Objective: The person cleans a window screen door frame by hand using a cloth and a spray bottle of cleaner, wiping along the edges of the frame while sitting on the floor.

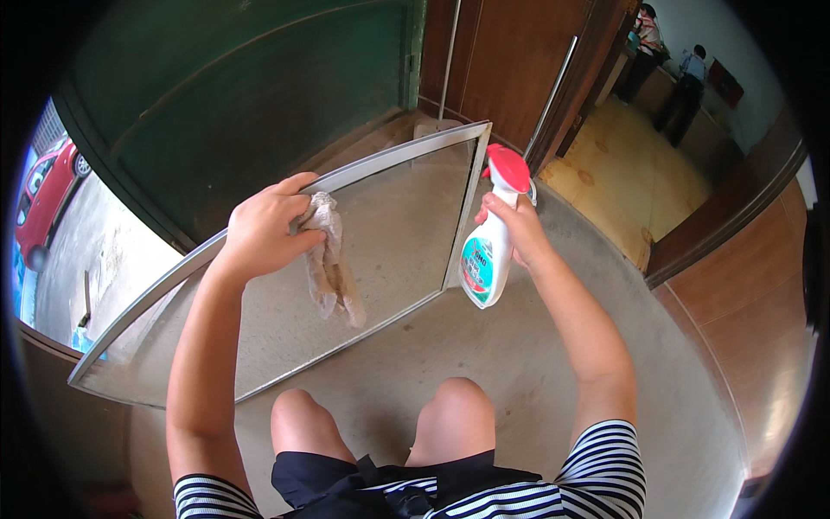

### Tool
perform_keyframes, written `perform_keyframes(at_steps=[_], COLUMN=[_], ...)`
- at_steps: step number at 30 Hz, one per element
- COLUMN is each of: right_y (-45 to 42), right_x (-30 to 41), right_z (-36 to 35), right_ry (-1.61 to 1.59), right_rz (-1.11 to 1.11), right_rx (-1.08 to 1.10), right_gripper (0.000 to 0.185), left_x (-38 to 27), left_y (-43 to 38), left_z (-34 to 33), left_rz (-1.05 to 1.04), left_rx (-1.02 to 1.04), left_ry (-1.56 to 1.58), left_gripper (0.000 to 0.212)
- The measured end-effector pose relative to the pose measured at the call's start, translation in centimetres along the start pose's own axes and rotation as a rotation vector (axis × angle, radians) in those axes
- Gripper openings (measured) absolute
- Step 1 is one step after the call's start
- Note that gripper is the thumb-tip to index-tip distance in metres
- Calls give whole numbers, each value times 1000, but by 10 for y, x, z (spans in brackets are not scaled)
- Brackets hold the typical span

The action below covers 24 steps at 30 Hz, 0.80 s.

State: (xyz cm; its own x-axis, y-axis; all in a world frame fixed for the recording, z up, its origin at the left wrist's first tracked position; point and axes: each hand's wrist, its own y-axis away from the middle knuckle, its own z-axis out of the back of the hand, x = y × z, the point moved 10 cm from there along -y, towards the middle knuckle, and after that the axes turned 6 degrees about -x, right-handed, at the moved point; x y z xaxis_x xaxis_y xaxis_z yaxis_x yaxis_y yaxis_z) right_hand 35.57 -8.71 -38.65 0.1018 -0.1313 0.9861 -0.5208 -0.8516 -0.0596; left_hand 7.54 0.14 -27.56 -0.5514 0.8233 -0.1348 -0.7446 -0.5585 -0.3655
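Note:
Before my knees a window panel (402, 154) with a pale metal frame stands tilted on the floor. Its see-through pane may be glass or mesh; I cannot tell which. At the upper rail my left hand (267, 224) grips the frame and pinches a crumpled, greyish rag (329, 266), which hangs down in front of the pane. Just beyond the panel's right edge, my right hand (519, 227) is wrapped around a white spray bottle (494, 250) with a red trigger head and a teal label bearing writing. The bottle is held upright, slightly tilted, clear of the frame.
Behind the panel are a dark green door (259, 84) and a brown wooden door (519, 58). Through the doorway at upper right, two people stand at a counter (677, 81). A red car (48, 188) is outside at left. Concrete floor (545, 363) surrounds me.

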Motion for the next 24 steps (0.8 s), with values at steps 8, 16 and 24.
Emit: perform_keyframes(at_steps=[8,16,24], right_y=[-1,-7,-12], right_x=[7,8,1], right_z=[-33,-41,-46], right_ry=[-68,41,-29], right_rz=[-145,-31,-40], right_rx=[222,221,187], right_gripper=[22,49,47], left_x=[1,-2,-7], left_y=[6,3,8], left_z=[2,0,1], left_rz=[8,45,-20], left_rx=[10,27,-41], left_ry=[22,37,10], left_gripper=[20,18,24])
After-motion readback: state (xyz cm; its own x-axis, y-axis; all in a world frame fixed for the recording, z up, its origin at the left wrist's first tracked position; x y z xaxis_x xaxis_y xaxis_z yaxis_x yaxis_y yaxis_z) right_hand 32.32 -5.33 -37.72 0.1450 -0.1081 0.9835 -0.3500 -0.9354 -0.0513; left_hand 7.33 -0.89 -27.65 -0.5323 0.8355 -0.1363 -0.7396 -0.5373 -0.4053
